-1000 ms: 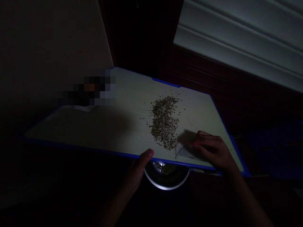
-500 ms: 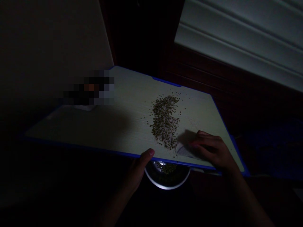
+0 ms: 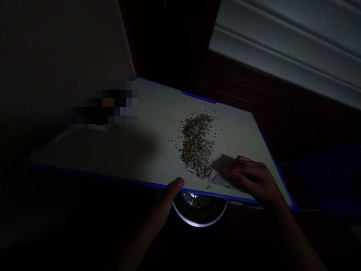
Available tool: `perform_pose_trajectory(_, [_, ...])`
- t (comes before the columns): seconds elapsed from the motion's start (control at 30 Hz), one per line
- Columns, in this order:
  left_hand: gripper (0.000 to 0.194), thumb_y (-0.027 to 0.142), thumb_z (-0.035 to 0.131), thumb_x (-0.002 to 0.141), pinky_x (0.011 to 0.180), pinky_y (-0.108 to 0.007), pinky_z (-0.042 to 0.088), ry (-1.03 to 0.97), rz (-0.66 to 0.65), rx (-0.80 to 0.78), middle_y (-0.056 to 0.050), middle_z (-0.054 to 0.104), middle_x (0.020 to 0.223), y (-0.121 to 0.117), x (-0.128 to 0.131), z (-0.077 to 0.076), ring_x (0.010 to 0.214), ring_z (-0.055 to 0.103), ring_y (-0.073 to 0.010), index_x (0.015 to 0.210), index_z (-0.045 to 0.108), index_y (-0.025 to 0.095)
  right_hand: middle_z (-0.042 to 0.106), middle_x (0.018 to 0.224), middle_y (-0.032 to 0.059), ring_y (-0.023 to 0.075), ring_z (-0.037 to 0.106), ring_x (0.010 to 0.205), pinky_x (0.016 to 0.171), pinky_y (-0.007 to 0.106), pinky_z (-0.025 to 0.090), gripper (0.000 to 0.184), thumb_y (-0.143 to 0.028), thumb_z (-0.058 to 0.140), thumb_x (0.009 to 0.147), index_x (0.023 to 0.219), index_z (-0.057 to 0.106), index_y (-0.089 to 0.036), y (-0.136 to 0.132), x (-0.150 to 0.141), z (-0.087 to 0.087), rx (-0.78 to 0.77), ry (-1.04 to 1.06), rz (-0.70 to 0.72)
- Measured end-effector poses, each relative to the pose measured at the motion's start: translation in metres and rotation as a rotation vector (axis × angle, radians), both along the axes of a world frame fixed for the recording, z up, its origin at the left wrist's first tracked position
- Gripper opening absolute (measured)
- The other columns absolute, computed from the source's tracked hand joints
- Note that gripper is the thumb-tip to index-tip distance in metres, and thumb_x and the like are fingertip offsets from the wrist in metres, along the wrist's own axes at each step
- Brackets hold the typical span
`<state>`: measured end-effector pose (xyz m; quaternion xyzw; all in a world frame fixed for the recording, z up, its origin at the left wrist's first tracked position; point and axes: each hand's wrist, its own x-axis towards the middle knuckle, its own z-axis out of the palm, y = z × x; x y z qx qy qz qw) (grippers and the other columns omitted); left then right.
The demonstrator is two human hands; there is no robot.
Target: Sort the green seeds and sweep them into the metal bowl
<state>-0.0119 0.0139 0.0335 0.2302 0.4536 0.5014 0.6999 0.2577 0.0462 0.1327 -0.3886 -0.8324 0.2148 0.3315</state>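
A pale board with a blue rim spans the view at a slant. My left hand grips its near edge, thumb on top and fingers hidden below. Small dark-green beans or seeds lie in a loose band on it. Right of their near end, my right hand is closed in a pinch low over the board. By its fingertips is a thin greyish, flat-looking piece with a reddish bit; its kind is unclear. Under the near edge, a round bowl with a bright rim contains more beans, partly hidden by the board.
A pixelated patch covers something at the board's far left, with a pale edge under it. A wall rises at the left. White slatted panels are at upper right, and a dim blue object lies at right.
Almost nothing differs. A dark speck now shows at the board's near edge above the bowl, and my right hand has barely shifted.
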Motion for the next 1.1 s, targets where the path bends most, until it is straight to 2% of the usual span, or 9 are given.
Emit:
perform_pose_trajectory(0.1, [0.049,0.053,0.08,0.073,0.119,-0.048,0.033,0.005,-0.004,-0.024,-0.014,0.076,0.123,0.0007,0.0002,-0.0006,0.131,0.059,-0.0374,0.106,0.078,0.016,0.078,0.088,0.0032,0.0179,0.066,0.077,0.072,0.035,0.052,0.019,-0.016,0.065,0.094,0.106,0.077,-0.024,0.0004,0.0,0.0004,0.018,-0.023,0.075])
perform_pose_trajectory(0.27, [0.05,0.051,0.081,0.072,0.12,-0.049,0.031,0.075,0.039,0.003,-0.013,0.077,0.121,0.0008,0.0,0.0014,0.139,0.051,-0.038,0.109,0.078,0.018,0.08,0.093,0.0029,0.0189,0.072,0.084,0.086,0.038,0.054,0.019,-0.015,0.066,0.094,0.107,0.076,-0.024,0.0015,0.0018,-0.0004,0.049,-0.044,0.12])
perform_pose_trajectory(0.37, [0.047,0.051,0.08,0.073,0.121,-0.047,0.029,0.085,0.04,0.004,-0.013,0.076,0.123,0.0008,0.0,0.0007,0.14,0.049,-0.0368,0.106,0.079,0.018,0.08,0.093,0.0035,0.0192,0.071,0.083,0.082,0.038,0.055,0.019,-0.016,0.065,0.094,0.108,0.076,-0.025,0.0016,0.0018,-0.0004,0.055,-0.041,0.113])
perform_pose_trajectory(0.53, [0.049,0.051,0.079,0.075,0.12,-0.045,0.031,0.01,0.006,0.008,-0.014,0.075,0.126,0.0008,-0.0002,-0.0014,0.133,0.057,-0.0355,0.108,0.077,0.015,0.079,0.091,0.0037,0.0197,0.071,0.081,0.081,0.039,0.055,0.019,-0.016,0.065,0.094,0.106,0.077,-0.025,0.0009,-0.0005,0.0002,0.034,-0.051,0.1])
perform_pose_trajectory(0.67, [0.053,0.052,0.08,0.075,0.121,-0.046,0.03,0.005,0.014,-0.013,-0.015,0.074,0.128,-0.0003,0.0002,0.0009,0.136,0.055,-0.0345,0.112,0.075,0.014,0.079,0.091,0.0044,0.0196,0.071,0.082,0.081,0.039,0.054,0.019,-0.016,0.066,0.093,0.106,0.077,-0.024,0.0009,-0.0008,-0.0007,0.034,-0.034,0.11])
perform_pose_trajectory(0.77, [0.05,0.053,0.079,0.075,0.121,-0.046,0.03,0.036,0.015,-0.021,-0.014,0.075,0.126,-0.0008,0.0007,0.0041,0.137,0.053,-0.0358,0.107,0.077,0.015,0.08,0.093,0.0049,0.0195,0.07,0.081,0.081,0.04,0.054,0.018,-0.018,0.067,0.094,0.108,0.077,-0.024,0.0015,0.0001,-0.0016,0.042,-0.033,0.109])
perform_pose_trajectory(0.9, [0.046,0.053,0.08,0.072,0.12,-0.05,0.031,0.059,0.025,-0.017,-0.015,0.077,0.119,-0.0005,0.0002,0.0063,0.137,0.053,-0.0391,0.101,0.079,0.017,0.079,0.091,0.0038,0.0189,0.068,0.079,0.073,0.037,0.054,0.017,-0.019,0.066,0.095,0.107,0.077,-0.026,0.0022,-0.0009,-0.0013,0.024,-0.048,0.117])
perform_pose_trajectory(1.1, [0.047,0.053,0.079,0.074,0.12,-0.051,0.029,0.083,-0.004,-0.034,-0.017,0.073,0.13,0.0001,-0.0018,0.004,0.14,0.049,-0.0387,0.105,0.078,0.017,0.079,0.091,0.0032,0.0183,0.069,0.08,0.075,0.037,0.055,0.019,-0.017,0.068,0.094,0.108,0.077,-0.027,0.0024,-0.0049,0.0,-0.003,-0.022,0.159])
